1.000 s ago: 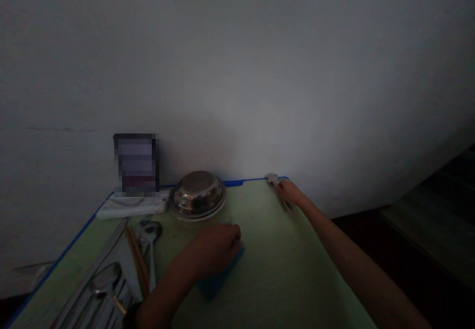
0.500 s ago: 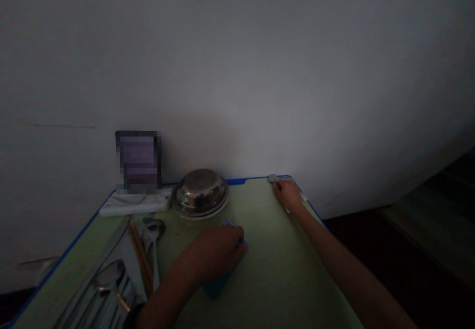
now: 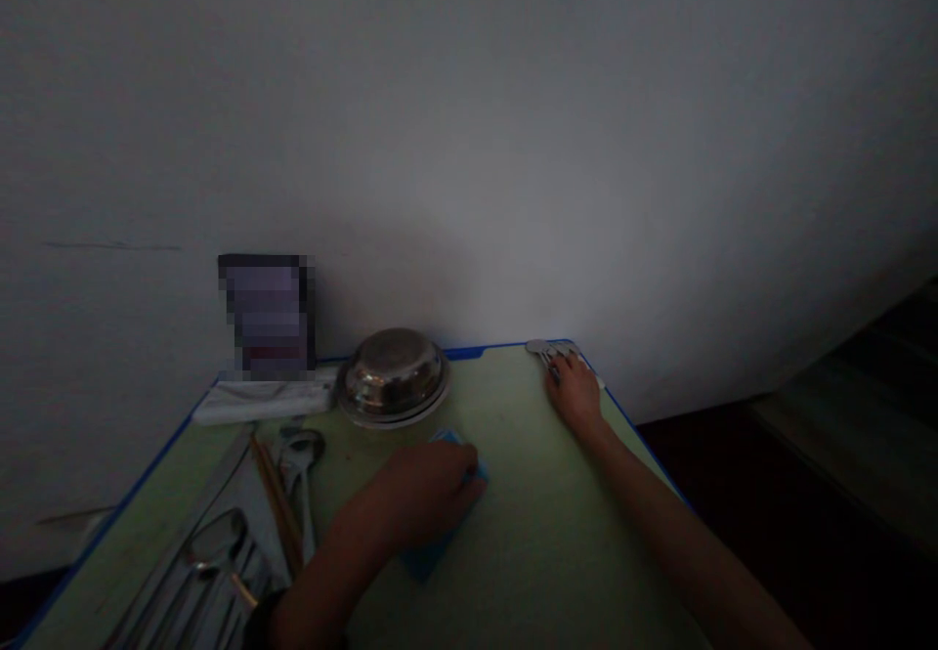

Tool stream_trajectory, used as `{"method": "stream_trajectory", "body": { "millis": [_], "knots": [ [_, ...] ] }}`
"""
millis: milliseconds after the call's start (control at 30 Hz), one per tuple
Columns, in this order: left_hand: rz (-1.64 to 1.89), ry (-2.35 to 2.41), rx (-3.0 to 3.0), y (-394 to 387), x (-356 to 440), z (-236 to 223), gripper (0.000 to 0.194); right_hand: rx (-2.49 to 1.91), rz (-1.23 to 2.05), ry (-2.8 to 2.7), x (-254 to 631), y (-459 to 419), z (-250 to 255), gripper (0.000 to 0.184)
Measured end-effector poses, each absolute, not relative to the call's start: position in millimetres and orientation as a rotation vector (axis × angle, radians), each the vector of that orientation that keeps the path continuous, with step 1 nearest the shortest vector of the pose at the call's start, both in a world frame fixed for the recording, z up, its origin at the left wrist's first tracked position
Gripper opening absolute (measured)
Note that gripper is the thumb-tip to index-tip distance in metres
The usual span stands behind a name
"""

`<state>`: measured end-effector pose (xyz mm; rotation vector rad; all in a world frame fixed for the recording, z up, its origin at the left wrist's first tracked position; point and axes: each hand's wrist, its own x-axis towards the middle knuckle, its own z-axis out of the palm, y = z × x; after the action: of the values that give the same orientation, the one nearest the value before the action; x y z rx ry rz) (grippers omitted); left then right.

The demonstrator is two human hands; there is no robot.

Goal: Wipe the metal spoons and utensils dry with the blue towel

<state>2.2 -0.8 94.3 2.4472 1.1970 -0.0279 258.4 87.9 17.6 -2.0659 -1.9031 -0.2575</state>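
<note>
Spoons (image 3: 538, 346) bunched at far R corner of table (image 3: 534, 533), heads twd. wall (image 3: 513, 191); R hand (image 3: 575, 396) laid over handles, prob. so they're steadied; fingers curled, grip unclear. Blue cloth (image 3: 423, 566) gripped by L hand (image 3: 432, 494), fingers closed, apparently pinned flat.

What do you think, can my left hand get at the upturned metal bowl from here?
Probably yes: your left hand is just this side of the metal bowl, and I see nothing standing between them. It is on a blue cloth, though, which it may need to leave.
</note>
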Motion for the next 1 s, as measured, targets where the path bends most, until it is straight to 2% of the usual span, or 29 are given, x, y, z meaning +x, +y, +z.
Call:
{"method": "stream_trajectory", "body": {
  "millis": [200,433,600,800,900,1000],
  "knots": [
    [0.003,1.269,2.479,0,6,96,0.029,-1.940,-0.212,-1.882,251,75,19,0.023],
    [0.052,1.445,2.455,-1,-5,94,0.030,-1.624,0.012,-2.003,190,21,16,0.020],
    [-0.061,1.466,2.335,2,-73,96,0.021,-1.309,0.233,-2.237,145,-10,14,0.024],
    [-0.151,1.810,2.118,3,-172,105,0.016,-1.149,0.324,-2.398,107,-3,8,0.030],
    [-0.217,1.896,2.006,-4,-194,99,0.022,-1.197,0.324,-2.401,95,7,5,0.030],
    [-0.316,1.909,1.868,-10,-201,91,0.041,-1.240,0.318,-2.405,87,15,2,0.028]
  ]
}}
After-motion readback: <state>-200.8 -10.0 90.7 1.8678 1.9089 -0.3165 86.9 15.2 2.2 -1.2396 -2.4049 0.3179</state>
